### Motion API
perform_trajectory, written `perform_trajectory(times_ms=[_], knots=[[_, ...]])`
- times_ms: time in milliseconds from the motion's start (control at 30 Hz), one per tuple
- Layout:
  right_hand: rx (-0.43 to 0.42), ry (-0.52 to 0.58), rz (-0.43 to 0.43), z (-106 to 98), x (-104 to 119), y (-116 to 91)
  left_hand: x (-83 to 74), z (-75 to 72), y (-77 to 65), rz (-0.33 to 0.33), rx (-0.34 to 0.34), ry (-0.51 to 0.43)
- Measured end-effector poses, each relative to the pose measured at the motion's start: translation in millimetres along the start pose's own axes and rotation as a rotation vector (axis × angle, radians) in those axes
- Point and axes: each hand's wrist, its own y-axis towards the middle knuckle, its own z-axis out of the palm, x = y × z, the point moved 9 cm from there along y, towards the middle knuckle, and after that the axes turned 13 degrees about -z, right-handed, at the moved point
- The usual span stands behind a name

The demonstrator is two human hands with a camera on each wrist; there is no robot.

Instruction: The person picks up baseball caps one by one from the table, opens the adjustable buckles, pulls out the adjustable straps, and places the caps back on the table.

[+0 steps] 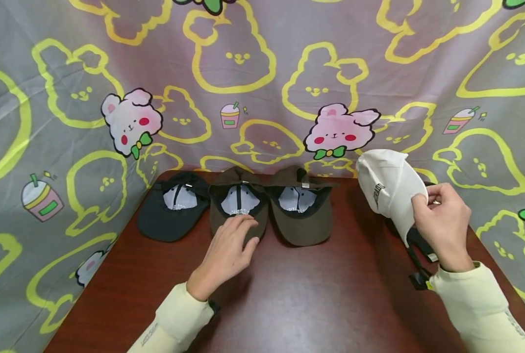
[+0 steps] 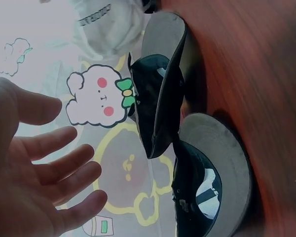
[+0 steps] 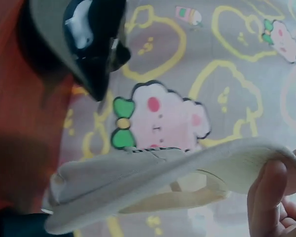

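Observation:
My right hand [image 1: 445, 223] pinches the brim of a white cap [image 1: 383, 181] and holds it up over the table's right side. Dark lettering shows on the cap's front. In the right wrist view, thumb and fingers grip one end of the white brim [image 3: 266, 148]. My left hand [image 1: 227, 252] hovers before the middle brown cap [image 1: 236, 198], covering part of its brim; the left wrist view shows its fingers loosely spread, holding nothing. A second brown cap [image 1: 304, 230] lies to its right and a black cap [image 1: 167, 228] to its left, all three with linings facing up.
A dark item [image 1: 418, 242], perhaps another cap, lies partly hidden below the white cap and right hand. The reddish-brown table [image 1: 288, 304] meets patterned cloth [image 1: 262, 108] at the back and both sides. A black strap [image 1: 418, 281] hangs by the right wrist.

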Motion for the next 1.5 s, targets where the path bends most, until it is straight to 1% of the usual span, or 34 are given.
perform_trajectory(times_ms=[67,133,200,267,333,433,500,533,567,633,667,733,767,800,867,967,1033,1067,1133,1233,1300,1367,1500], knots=[[-0.059,0.035,-0.051,-5.2,11.2,0.4,-2.2,0.3,4.1,0.007,-0.001,-0.006],[-0.113,0.063,-0.134,-6.5,25.0,0.2,-6.2,0.3,10.8,0.011,-0.001,-0.022],[-0.148,0.092,-0.257,-2.9,41.9,-0.8,-13.0,0.2,20.8,0.012,0.001,-0.05],[-0.168,0.092,-0.397,4.9,60.1,-4.9,-24.2,1.0,33.2,0.017,0.014,-0.085],[-0.167,0.103,-0.529,16.7,77.1,-12.4,-39.9,2.8,46.2,0.033,0.035,-0.127],[-0.122,0.093,-0.717,36.9,101.3,-28.2,-65.6,8.5,62.7,0.055,0.082,-0.192],[-0.078,0.086,-0.844,50.4,116.2,-41.3,-79.3,11.9,72.0,0.046,0.105,-0.247],[-0.056,0.079,-0.909,56.8,122.9,-48.3,-83.6,13.2,76.0,0.027,0.106,-0.263],[-0.035,0.067,-0.971,63.0,129.0,-55.2,-85.8,14.1,79.9,-0.008,0.097,-0.269],[-0.007,0.061,-1.07,73.8,137.7,-67.3,-84.8,15.3,86.3,-0.102,0.067,-0.276],[0.006,0.063,-1.107,78.6,140.7,-72.2,-81.9,15.8,88.3,-0.156,0.048,-0.269],[0.036,0.074,-1.148,87.9,143.8,-79.5,-73.2,16.6,91.1,-0.255,0.002,-0.245],[0.061,0.082,-1.157,92.5,144.7,-82.2,-68.4,17.4,91.6,-0.297,-0.016,-0.242],[0.092,0.089,-1.16,97.6,145.0,-84.8,-64.1,18.1,91.9,-0.325,-0.031,-0.248],[0.182,0.105,-1.154,108.7,145.2,-89.9,-56.9,19.2,92.2,-0.349,-0.06,-0.264],[0.331,0.138,-1.123,123.5,143.3,-93.5,-51.2,16.9,92.1,-0.326,-0.125,-0.284],[0.382,0.155,-1.085,129.4,139.7,-87.6,-49.5,12.5,91.4,-0.297,-0.182,-0.296],[0.382,0.152,-1.057,130.3,137.0,-80.5,-49.2,10.0,90.8,-0.281,-0.211,-0.298],[0.348,0.123,-0.968,130.4,128.8,-58.4,-49.0,5.8,89.4,-0.257,-0.252,-0.307],[0.266,0.062,-0.782,128.1,111.5,-17.7,-50.9,2.3,85.9,-0.21,-0.288,-0.31],[0.244,0.022,-0.684,128.3,102.3,4.7,-53.6,0.8,83.1,-0.169,-0.308,-0.307],[0.255,-0.016,-0.63,131.5,96.6,20.3,-55.2,-0.7,80.0,-0.131,-0.336,-0.304],[0.325,-0.074,-0.586,143.6,93.6,37.3,-56.5,-3.9,73.8,-0.069,-0.389,-0.318]])
